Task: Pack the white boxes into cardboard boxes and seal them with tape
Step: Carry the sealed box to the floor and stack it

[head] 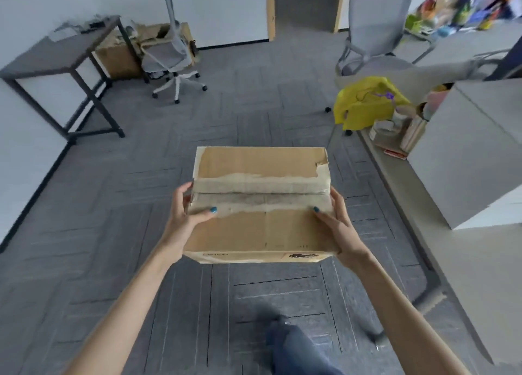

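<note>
Office: swivel chairs, desks, carpet tiles.

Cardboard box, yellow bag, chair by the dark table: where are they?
cardboard box (262, 230): head view, near top flap.
yellow bag (361, 112): head view, front side.
chair by the dark table (163, 56): head view, seat.

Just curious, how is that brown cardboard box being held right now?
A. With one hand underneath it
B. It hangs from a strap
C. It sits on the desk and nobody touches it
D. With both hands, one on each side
D: the left hand grips the left side of the cardboard box and the right hand grips the right side, each with a thumb on top.
</note>
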Action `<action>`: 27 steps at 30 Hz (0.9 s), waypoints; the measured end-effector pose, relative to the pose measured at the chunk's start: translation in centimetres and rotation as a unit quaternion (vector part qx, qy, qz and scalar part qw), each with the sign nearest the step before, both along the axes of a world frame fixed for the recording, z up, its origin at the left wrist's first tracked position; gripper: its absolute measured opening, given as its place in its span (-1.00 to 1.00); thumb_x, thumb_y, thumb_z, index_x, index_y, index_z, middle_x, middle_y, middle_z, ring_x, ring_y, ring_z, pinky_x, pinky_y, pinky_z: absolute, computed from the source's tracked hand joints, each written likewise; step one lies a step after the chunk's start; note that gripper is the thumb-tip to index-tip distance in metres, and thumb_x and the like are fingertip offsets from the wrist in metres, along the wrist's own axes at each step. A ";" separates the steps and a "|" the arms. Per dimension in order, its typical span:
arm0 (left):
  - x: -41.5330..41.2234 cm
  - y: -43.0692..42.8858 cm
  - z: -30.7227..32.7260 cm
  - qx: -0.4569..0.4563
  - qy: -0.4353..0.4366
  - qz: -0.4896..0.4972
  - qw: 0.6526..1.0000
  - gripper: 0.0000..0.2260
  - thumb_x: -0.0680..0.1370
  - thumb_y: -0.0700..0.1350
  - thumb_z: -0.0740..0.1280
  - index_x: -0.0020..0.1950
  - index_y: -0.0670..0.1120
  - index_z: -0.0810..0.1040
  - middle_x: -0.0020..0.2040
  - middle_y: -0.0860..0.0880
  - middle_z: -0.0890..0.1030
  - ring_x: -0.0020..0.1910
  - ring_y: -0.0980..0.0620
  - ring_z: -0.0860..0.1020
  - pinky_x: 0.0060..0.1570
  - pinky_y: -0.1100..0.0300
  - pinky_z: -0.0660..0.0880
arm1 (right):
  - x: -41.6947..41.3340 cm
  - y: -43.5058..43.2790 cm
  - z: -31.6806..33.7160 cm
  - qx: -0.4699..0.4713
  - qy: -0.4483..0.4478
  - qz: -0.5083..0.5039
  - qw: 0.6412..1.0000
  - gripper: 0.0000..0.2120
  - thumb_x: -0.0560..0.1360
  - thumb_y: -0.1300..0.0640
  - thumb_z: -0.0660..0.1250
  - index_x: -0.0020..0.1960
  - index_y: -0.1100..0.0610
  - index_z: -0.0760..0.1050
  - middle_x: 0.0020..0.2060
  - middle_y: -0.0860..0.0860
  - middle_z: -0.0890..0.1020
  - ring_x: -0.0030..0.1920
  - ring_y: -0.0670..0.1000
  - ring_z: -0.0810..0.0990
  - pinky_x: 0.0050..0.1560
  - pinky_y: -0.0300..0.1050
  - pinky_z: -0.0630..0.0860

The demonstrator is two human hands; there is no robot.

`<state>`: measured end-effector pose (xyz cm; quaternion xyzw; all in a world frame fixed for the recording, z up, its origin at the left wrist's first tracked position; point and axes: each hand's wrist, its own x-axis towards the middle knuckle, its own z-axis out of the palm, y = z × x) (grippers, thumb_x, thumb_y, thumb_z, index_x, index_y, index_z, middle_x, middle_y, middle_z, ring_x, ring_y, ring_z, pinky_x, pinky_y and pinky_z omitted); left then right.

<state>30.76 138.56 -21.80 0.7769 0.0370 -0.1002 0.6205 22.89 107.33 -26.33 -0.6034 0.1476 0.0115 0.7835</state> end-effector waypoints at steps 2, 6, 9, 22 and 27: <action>4.3 -1.2 -0.4 0.001 0.002 -0.039 0.999 -0.28 0.40 -0.22 0.55 0.41 0.14 0.25 0.21 0.27 0.44 0.19 0.32 0.41 0.24 0.12 0.26 | 1.7 -0.3 -0.5 0.005 0.009 -0.045 0.999 -0.46 0.53 0.06 0.39 0.40 -0.29 0.30 0.28 -0.20 0.50 0.29 0.04 0.50 0.22 0.09 0.53; 12.2 -4.2 -1.6 0.019 0.008 -0.111 0.994 -0.30 0.42 -0.24 0.52 0.39 0.18 0.25 0.21 0.24 0.45 0.24 0.16 0.45 0.25 0.02 0.31 | 5.2 -1.4 -1.5 0.017 0.026 -0.108 0.994 -0.44 0.49 0.04 0.40 0.39 -0.29 0.30 0.26 -0.22 0.51 0.26 0.04 0.51 0.10 -0.01 0.53; 17.3 -6.6 -2.2 0.017 0.022 -0.162 0.986 -0.28 0.38 -0.20 0.54 0.37 0.22 0.25 0.22 0.17 0.48 0.19 0.14 0.48 0.24 -0.05 0.36 | 7.4 -1.8 -2.4 0.020 0.034 -0.159 0.986 -0.41 0.44 -0.02 0.36 0.40 -0.29 0.28 0.27 -0.22 0.50 0.25 0.02 0.50 0.07 -0.05 0.52; 33.6 -18.0 -8.4 0.038 0.049 -0.434 0.899 -0.37 0.29 -0.02 0.52 0.20 0.44 0.33 0.34 0.19 0.42 0.38 0.03 0.39 0.41 -0.14 0.29 | 11.9 -0.2 -7.7 0.011 0.071 -0.413 0.908 -0.38 0.45 -0.02 0.35 0.44 -0.28 0.22 0.32 -0.27 0.45 0.31 -0.04 0.47 0.31 0.12 0.44; 36.7 -21.8 -13.7 0.033 0.056 -0.505 0.861 -0.32 0.41 -0.21 0.52 0.40 0.15 0.27 0.25 0.16 0.48 0.28 0.16 0.43 0.28 0.12 0.35 | 13.5 1.6 -12.4 0.024 0.084 -0.484 0.871 -0.37 0.49 0.01 0.34 0.47 -0.25 0.18 0.35 -0.19 0.42 0.28 -0.06 0.49 0.17 -0.03 0.51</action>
